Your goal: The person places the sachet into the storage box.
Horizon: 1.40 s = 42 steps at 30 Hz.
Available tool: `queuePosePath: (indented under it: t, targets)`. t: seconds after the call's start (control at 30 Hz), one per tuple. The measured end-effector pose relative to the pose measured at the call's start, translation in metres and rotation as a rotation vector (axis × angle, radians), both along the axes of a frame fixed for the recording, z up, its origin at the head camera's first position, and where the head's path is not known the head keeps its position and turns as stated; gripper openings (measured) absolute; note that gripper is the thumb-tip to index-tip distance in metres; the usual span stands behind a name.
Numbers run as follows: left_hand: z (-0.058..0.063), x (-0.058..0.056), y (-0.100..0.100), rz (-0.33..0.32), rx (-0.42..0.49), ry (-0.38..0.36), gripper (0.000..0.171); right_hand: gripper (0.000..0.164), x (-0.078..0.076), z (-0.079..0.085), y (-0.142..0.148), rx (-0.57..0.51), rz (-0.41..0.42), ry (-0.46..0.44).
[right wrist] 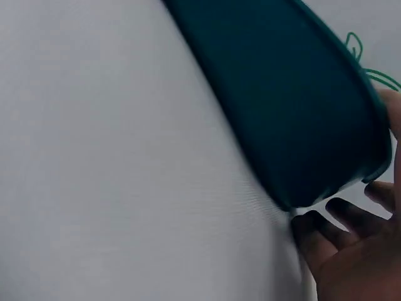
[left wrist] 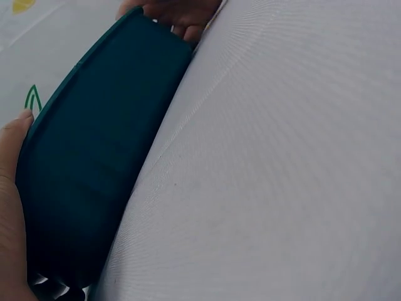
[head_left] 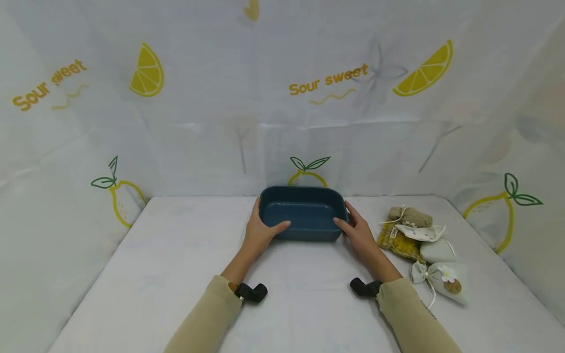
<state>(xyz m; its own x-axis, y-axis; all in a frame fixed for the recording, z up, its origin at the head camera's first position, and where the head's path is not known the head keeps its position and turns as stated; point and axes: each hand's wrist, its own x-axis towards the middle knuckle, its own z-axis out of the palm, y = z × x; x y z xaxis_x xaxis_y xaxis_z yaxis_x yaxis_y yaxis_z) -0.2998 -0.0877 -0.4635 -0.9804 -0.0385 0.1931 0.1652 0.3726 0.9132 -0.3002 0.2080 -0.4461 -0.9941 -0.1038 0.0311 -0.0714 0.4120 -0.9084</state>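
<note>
A deep blue rectangular dish (head_left: 303, 208) with rounded corners stands near the table's far edge in the head view. My left hand (head_left: 261, 230) grips its left end, the thumb over the front rim and the fingers along the outer side. At the other end my right hand (head_left: 357, 228) holds it the same way, thumb at the rim. The left wrist view shows the dish's front wall (left wrist: 106, 132) close along the white table surface. In the right wrist view, several fingertips (right wrist: 341, 210) are spread at the end wall.
To the right lie several small cloth pouches: a brown rolled one (head_left: 410, 216), a mustard-yellow one (head_left: 399, 241), and a pale drawstring one (head_left: 448, 280) with a flower. A white curtain (head_left: 212, 98) with lemon prints hangs behind the white-covered table (head_left: 176, 255).
</note>
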Motion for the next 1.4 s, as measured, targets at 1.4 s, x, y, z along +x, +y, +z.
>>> queuePosePath:
  t: [1.4]
  targets:
    - [0.004, 0.004, 0.001, 0.000, -0.014, 0.006, 0.120, 0.123, -0.021, 0.020, 0.122, 0.706, -0.420, -0.029]
